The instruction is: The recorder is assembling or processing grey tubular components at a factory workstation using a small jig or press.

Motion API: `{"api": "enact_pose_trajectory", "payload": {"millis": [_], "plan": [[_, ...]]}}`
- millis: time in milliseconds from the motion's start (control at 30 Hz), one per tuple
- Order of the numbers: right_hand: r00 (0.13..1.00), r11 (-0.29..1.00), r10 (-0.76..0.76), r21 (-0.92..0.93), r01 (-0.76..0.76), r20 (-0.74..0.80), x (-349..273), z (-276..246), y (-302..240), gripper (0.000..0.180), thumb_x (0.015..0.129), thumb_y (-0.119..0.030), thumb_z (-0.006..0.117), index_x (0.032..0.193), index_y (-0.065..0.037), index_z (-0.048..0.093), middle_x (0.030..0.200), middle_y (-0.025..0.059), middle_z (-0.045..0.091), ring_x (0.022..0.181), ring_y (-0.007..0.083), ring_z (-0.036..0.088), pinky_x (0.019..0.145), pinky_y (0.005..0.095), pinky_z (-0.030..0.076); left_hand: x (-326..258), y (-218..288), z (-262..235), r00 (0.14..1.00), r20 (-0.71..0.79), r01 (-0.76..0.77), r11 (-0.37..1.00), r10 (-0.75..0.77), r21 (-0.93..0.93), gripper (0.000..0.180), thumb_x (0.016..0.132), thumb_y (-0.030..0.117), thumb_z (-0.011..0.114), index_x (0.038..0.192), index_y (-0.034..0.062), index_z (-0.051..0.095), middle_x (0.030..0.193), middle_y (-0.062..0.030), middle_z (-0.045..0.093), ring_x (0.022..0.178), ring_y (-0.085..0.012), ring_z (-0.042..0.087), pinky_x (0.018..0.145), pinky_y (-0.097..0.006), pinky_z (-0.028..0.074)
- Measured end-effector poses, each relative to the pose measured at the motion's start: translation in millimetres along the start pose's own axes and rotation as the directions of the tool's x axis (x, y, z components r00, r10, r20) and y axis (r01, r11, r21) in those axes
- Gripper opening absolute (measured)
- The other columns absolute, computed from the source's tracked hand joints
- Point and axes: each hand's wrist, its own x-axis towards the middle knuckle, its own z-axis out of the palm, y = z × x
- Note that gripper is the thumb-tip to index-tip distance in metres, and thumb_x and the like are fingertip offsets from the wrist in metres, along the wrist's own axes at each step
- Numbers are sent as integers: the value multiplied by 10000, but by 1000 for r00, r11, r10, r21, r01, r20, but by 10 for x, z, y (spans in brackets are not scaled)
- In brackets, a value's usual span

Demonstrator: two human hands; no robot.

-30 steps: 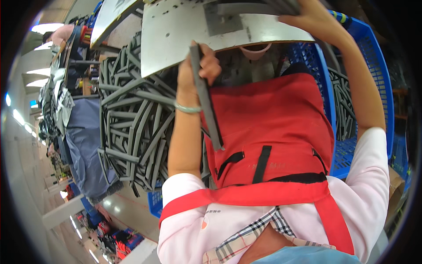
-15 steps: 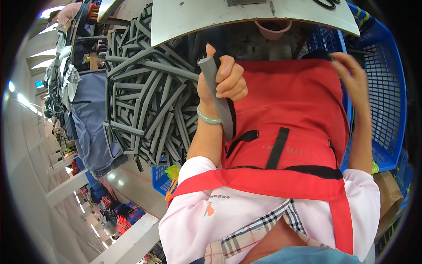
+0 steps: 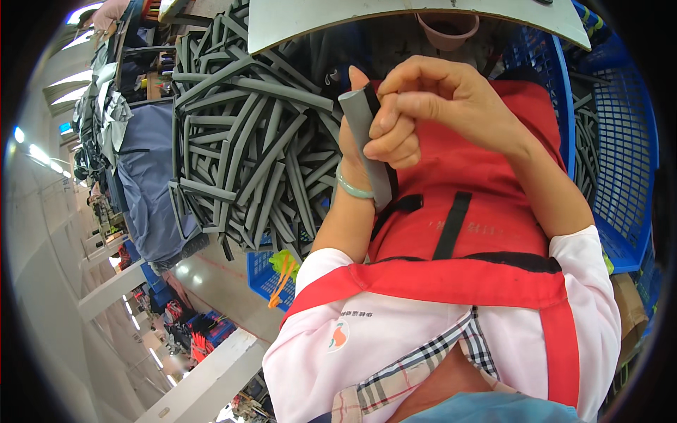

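One grey strip (image 3: 358, 113) is held in the closed left hand (image 3: 396, 135), its upper end projecting beside the thumb, its lower end extending past the wrist bangle (image 3: 354, 186). Right hand (image 3: 455, 102): fingertips near that upper end; whether they pinch anything cannot be told.

Dark print (image 3: 357, 313) on pale shirt (image 3: 423, 333); faint lettering (image 3: 483, 229) on red apron (image 3: 488, 180).

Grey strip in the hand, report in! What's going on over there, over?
Left hand grips grey strip, tilted. Right hand near its upper end, contact unclear. Nothing visibly blocking.
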Motion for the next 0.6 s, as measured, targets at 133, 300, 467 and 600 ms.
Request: {"api": "enact_pose_trajectory", "payload": {"millis": [133,300,467,600], "plan": [[1000,996,-18,-91,19,3,1,-9,-4,141,941,-136,604,990,-11,645,836,0,620,774,53,558,712,201,458,6,12,-69,999,44,27,999,-26,-26,754,937,722,161,785,72,512,489,-5,413,379,-93,271,392,-258,224],[998,998,19,-68,-15,59,-6,0,-27,154,922,-130,630,1018,-10,641,813,-4,602,762,53,543,709,205,450,4,5,-83,998,54,19,998,-16,-56,737,938,722,160,754,83,477,491,-3,408,384,-92,274,394,-254,224],[998,981,-60,-186,54,-31,8,-32,46,151,929,-129,615,1012,-3,624,826,4,613,780,58,559,727,209,461,1,-11,-120,1000,-24,-8,998,7,-55,656,964,680,241,661,119,397,477,0,438,358,-90,334,365,-232,235],[1000,971,3,-238,0,14,-2,29,-28,135,938,-121,591,993,-1,616,851,13,630,808,67,585,752,212,476,-27,11,-134,1000,0,-6,998,6,-61,690,941,716,210,688,108,415,483,0,419,378,-97,315,388,-247,232]]}}
